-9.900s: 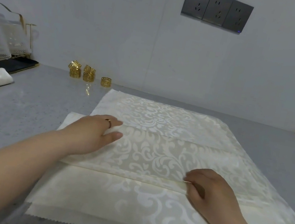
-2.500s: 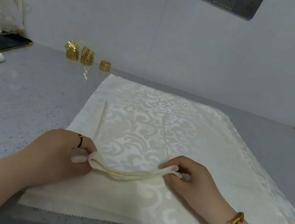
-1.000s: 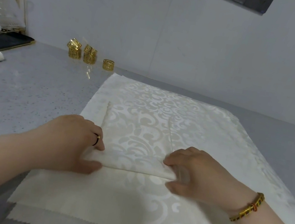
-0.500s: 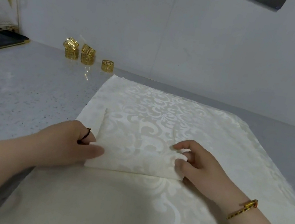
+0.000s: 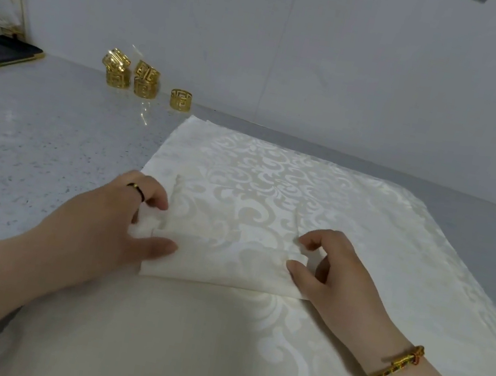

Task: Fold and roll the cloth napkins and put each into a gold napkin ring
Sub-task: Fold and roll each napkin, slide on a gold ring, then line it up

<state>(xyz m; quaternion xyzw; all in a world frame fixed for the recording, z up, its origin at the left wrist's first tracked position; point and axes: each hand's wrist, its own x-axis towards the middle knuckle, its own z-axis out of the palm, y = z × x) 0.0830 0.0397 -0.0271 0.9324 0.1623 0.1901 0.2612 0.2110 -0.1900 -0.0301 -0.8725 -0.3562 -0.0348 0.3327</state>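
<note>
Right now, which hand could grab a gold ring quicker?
Probably the left hand: the gold napkin rings sit at the wall on its side, ahead-left of the folded napkin. The right hand would have to cross over.

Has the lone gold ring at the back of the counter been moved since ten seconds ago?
No. The lone gold ring sits just right of the stacked rings, near the spread napkins' far left corner, as before; only the camera shifted.

Glossy damask cloth napkin, shiny gold metal rings, matt speckled stone counter.
</note>
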